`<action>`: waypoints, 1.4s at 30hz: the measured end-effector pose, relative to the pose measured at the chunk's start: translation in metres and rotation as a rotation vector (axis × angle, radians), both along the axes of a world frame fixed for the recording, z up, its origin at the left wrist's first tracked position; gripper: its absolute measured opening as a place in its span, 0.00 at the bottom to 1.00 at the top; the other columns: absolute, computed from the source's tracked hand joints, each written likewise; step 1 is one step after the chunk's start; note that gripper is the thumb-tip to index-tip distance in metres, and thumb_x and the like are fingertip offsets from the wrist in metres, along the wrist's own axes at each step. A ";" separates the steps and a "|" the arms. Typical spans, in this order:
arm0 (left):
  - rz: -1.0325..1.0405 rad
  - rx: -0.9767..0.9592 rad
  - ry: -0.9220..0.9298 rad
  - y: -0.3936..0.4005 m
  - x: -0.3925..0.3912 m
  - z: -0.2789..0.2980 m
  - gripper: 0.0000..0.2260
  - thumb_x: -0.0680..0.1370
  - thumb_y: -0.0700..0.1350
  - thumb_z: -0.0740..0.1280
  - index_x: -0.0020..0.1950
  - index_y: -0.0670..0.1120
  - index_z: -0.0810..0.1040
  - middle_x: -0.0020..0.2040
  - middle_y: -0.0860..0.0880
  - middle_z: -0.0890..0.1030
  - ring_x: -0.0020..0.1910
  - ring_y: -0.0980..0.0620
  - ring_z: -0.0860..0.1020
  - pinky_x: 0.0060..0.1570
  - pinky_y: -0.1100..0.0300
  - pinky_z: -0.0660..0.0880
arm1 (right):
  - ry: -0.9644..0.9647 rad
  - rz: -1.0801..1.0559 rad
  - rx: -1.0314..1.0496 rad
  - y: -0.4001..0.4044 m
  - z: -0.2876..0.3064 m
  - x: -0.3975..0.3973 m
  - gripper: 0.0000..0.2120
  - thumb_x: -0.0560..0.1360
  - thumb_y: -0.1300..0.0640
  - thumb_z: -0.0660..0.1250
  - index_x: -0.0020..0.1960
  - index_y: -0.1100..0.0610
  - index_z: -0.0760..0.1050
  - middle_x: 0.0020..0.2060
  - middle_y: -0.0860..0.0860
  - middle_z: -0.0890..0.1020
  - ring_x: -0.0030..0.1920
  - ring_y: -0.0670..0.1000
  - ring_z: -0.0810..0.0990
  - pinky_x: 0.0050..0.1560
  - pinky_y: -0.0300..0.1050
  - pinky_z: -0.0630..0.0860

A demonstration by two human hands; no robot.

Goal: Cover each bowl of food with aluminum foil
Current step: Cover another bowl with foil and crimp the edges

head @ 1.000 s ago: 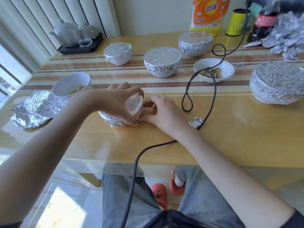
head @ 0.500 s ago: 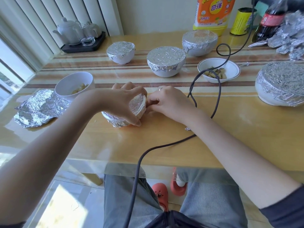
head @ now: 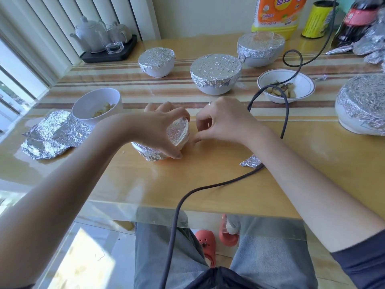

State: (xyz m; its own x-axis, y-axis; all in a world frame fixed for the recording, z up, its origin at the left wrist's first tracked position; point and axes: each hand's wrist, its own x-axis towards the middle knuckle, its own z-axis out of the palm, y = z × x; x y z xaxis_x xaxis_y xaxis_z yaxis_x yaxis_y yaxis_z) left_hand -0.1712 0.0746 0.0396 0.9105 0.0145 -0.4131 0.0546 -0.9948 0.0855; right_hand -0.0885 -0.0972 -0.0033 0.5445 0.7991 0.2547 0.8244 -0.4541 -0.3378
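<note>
Fingers of left hand (head: pixel 160 130) curled around foil-wrapped bowl (head: pixel 166 140), tilting it, right hand (head: pixel 225 119) pinching its rim

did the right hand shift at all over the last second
Yes, slightly. The right hand has come further up beside the foil-wrapped bowl, away from the small foil scrap on the table, which its wrist was nearly covering.
</note>
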 end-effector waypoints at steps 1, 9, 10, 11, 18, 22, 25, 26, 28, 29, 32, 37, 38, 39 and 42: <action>0.000 0.003 0.001 0.000 0.000 0.000 0.38 0.66 0.60 0.75 0.70 0.64 0.56 0.68 0.59 0.58 0.71 0.51 0.55 0.54 0.53 0.63 | 0.015 0.001 0.012 0.000 0.000 -0.001 0.18 0.63 0.36 0.74 0.34 0.51 0.78 0.28 0.43 0.74 0.34 0.45 0.74 0.32 0.37 0.64; -0.009 0.057 0.024 -0.003 -0.001 0.001 0.42 0.67 0.60 0.74 0.73 0.63 0.52 0.71 0.58 0.57 0.72 0.49 0.54 0.60 0.49 0.66 | 0.002 0.001 -0.077 0.010 0.015 0.000 0.17 0.63 0.38 0.75 0.33 0.51 0.77 0.27 0.43 0.75 0.32 0.44 0.73 0.34 0.40 0.66; -0.007 0.060 0.028 -0.003 -0.001 0.002 0.42 0.67 0.60 0.74 0.73 0.63 0.53 0.71 0.58 0.56 0.73 0.49 0.54 0.60 0.49 0.66 | 0.022 0.012 -0.081 0.007 0.016 0.001 0.17 0.62 0.37 0.76 0.34 0.51 0.78 0.27 0.42 0.75 0.32 0.42 0.73 0.33 0.39 0.66; -0.005 0.060 0.032 -0.003 -0.001 0.003 0.41 0.67 0.60 0.74 0.73 0.64 0.53 0.71 0.58 0.56 0.73 0.49 0.54 0.61 0.49 0.66 | 0.046 0.013 -0.077 0.006 0.016 0.001 0.17 0.62 0.37 0.76 0.34 0.50 0.79 0.26 0.41 0.75 0.32 0.40 0.73 0.32 0.35 0.65; 0.022 0.076 0.044 -0.004 0.000 0.003 0.40 0.67 0.61 0.74 0.72 0.63 0.54 0.69 0.56 0.58 0.72 0.46 0.55 0.60 0.46 0.67 | 0.075 -0.050 -0.065 0.008 0.020 0.000 0.13 0.64 0.40 0.76 0.36 0.49 0.80 0.29 0.40 0.76 0.35 0.42 0.73 0.33 0.37 0.64; 0.154 0.059 0.054 -0.008 -0.005 0.001 0.45 0.61 0.71 0.72 0.72 0.64 0.54 0.71 0.55 0.58 0.73 0.41 0.55 0.61 0.43 0.64 | 0.217 -0.164 0.055 -0.020 -0.001 -0.020 0.09 0.69 0.44 0.73 0.42 0.49 0.83 0.30 0.40 0.76 0.36 0.43 0.73 0.39 0.43 0.71; 0.185 0.059 0.126 -0.005 -0.007 0.005 0.56 0.52 0.80 0.65 0.74 0.70 0.40 0.79 0.57 0.46 0.78 0.40 0.45 0.71 0.37 0.53 | 0.278 -0.215 0.099 -0.027 -0.019 -0.043 0.06 0.73 0.48 0.71 0.49 0.47 0.82 0.40 0.44 0.80 0.43 0.44 0.75 0.47 0.46 0.75; 0.174 0.044 0.137 -0.002 -0.008 0.008 0.59 0.49 0.82 0.63 0.71 0.73 0.34 0.79 0.57 0.40 0.78 0.41 0.40 0.72 0.36 0.48 | 0.290 -0.219 0.115 -0.027 -0.023 -0.048 0.09 0.74 0.49 0.70 0.53 0.46 0.81 0.45 0.45 0.81 0.49 0.45 0.76 0.50 0.47 0.75; 0.126 0.028 0.132 0.006 -0.010 0.015 0.61 0.44 0.82 0.63 0.64 0.76 0.26 0.77 0.58 0.32 0.76 0.46 0.32 0.71 0.33 0.41 | 0.306 -0.215 0.121 -0.023 -0.024 -0.055 0.16 0.73 0.46 0.70 0.60 0.46 0.78 0.52 0.44 0.81 0.56 0.46 0.74 0.54 0.49 0.74; 0.090 0.037 0.132 0.011 -0.011 0.017 0.62 0.42 0.82 0.64 0.63 0.78 0.26 0.76 0.60 0.31 0.76 0.48 0.31 0.71 0.33 0.40 | 0.311 -0.215 0.113 -0.020 -0.023 -0.057 0.21 0.72 0.43 0.71 0.63 0.47 0.76 0.54 0.43 0.80 0.57 0.46 0.74 0.55 0.49 0.74; -0.015 0.016 0.173 0.022 -0.012 0.015 0.63 0.40 0.78 0.70 0.66 0.79 0.35 0.77 0.65 0.38 0.78 0.50 0.37 0.74 0.36 0.45 | 0.309 -0.220 0.098 -0.008 -0.020 -0.063 0.29 0.67 0.35 0.71 0.64 0.47 0.74 0.54 0.43 0.80 0.55 0.47 0.75 0.52 0.48 0.75; -0.031 -0.085 0.113 0.024 -0.011 0.006 0.57 0.44 0.70 0.74 0.68 0.74 0.48 0.73 0.65 0.52 0.75 0.49 0.54 0.71 0.44 0.60 | 0.290 -0.246 0.132 0.004 -0.014 -0.059 0.27 0.65 0.38 0.74 0.59 0.49 0.76 0.49 0.44 0.80 0.50 0.47 0.76 0.48 0.46 0.75; -0.028 -0.084 0.104 0.025 -0.010 0.006 0.56 0.44 0.69 0.73 0.68 0.74 0.49 0.73 0.64 0.53 0.75 0.49 0.54 0.71 0.44 0.61 | 0.333 -0.240 0.157 0.002 -0.015 -0.057 0.26 0.65 0.40 0.76 0.59 0.50 0.76 0.48 0.44 0.80 0.50 0.46 0.77 0.50 0.47 0.76; -0.026 -0.083 0.099 0.024 -0.011 0.005 0.55 0.44 0.69 0.74 0.67 0.74 0.49 0.72 0.63 0.53 0.75 0.49 0.54 0.70 0.45 0.61 | 0.406 -0.239 0.209 0.000 -0.017 -0.055 0.25 0.65 0.42 0.77 0.59 0.51 0.77 0.48 0.44 0.81 0.49 0.45 0.78 0.52 0.47 0.77; -0.028 -0.089 0.084 0.024 -0.011 0.005 0.54 0.48 0.64 0.79 0.66 0.74 0.50 0.71 0.63 0.54 0.74 0.50 0.53 0.70 0.45 0.61 | 0.690 -0.249 0.353 -0.004 -0.022 -0.051 0.18 0.70 0.51 0.75 0.59 0.54 0.80 0.49 0.46 0.84 0.50 0.41 0.81 0.57 0.43 0.77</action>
State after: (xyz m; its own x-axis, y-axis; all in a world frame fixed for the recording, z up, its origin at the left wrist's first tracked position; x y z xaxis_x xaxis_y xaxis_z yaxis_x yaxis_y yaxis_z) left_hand -0.1823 0.0982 0.0441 0.8722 -0.0501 -0.4865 0.0380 -0.9848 0.1695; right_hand -0.1390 -0.1008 -0.0252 0.8222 0.5691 0.0110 0.2669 -0.3684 -0.8906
